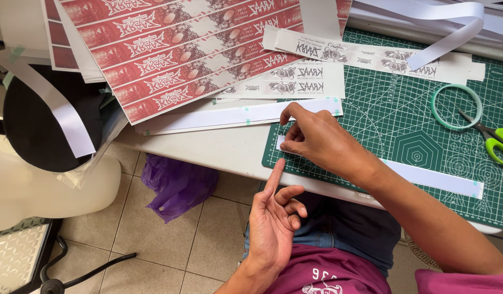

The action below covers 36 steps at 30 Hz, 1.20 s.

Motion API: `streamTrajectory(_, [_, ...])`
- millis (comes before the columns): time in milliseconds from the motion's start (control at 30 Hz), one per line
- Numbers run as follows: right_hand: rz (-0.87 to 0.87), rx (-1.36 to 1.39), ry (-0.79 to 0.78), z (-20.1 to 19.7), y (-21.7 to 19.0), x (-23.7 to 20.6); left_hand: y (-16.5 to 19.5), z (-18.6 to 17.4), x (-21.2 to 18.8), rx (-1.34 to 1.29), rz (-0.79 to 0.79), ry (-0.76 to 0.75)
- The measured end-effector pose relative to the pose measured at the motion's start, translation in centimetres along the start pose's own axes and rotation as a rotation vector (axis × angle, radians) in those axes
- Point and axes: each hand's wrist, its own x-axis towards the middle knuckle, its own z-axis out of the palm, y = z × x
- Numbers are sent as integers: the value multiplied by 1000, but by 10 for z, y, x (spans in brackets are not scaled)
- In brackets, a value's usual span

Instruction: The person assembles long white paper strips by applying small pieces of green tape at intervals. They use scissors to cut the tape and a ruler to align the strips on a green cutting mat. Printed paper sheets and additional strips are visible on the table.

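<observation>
While the right hand (316, 140) presses curled fingers on a white strip (431, 177), the left hand (273, 226) hovers half-open, empty.

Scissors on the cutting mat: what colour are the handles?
Bright lime green, on the scissors at the right edge of the head view, beside the pale green tape ring.

Green gridded mat (425, 125), white strip (436, 178)
</observation>
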Motion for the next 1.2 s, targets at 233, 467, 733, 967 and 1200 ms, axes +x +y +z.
streamTrajectory(233, [-93,-16,60,11,14,-2,-2,-2,1,16,5,-14])
streamTrajectory(467, [-235,-195,155,24,25,-7,-13,-11,1,86,123,45])
streamTrajectory(733, [-332,-275,147,21,22,-4,-2,-26,3,410,562,71])
streamTrajectory(967, [-365,-324,150,23,21,-4,57,-3,30,1607,1190,144])
streamTrajectory(1200, [-370,-297,154,25,27,-6,68,2,44,1803,1196,33])
